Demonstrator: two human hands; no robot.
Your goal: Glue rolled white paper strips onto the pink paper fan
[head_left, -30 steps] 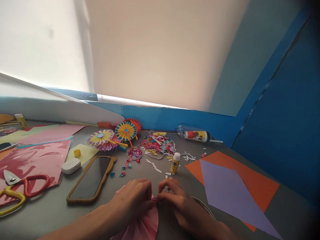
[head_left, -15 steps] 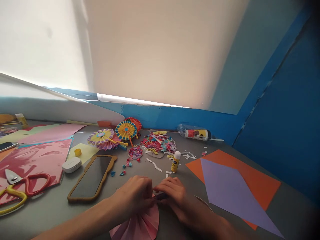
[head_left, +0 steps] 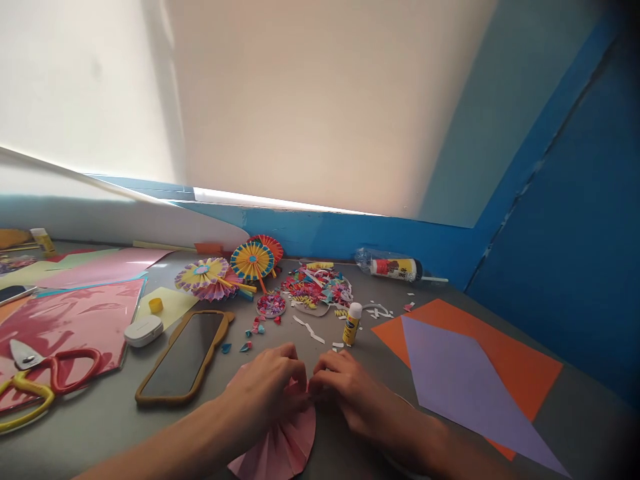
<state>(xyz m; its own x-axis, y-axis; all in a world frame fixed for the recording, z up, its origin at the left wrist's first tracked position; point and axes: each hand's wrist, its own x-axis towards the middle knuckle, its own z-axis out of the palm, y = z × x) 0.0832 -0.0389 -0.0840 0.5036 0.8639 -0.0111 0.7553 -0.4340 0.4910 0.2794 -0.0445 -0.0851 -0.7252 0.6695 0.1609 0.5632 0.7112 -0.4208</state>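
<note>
One pink fan point(head_left: 280, 450) shifted slightly, table's point(head_left: 95, 450) 6 o'clock. I see left hand point(head_left: 267, 383) pinching it; right hand point(head_left: 350, 393) curled alongside, grip unclear. From fan: one phone point(head_left: 184, 360), 10 o'clock; one glue stick point(head_left: 351, 327), 1.

Subject: one person, both arms partly in view. Left hand point(head_left: 275, 380): bare, with a rounded back, softly marked knuckles point(head_left: 287, 353) and slim fingers point(head_left: 299, 372). Left wrist point(head_left: 240, 407): bare, narrow, blending smoothly into the forearm. Left forearm point(head_left: 190, 433): uncovered over its full visible length, slender, even in outline, cut off by the lower edge of the view. Right hand point(head_left: 347, 393): bare, slim-fingered, smooth across the back. Right forearm point(head_left: 425, 440): uncovered where visible, darkened by shadow toward the lower edge. Fingernails: detail lost to shadow and blur; condition not determinable.
</note>
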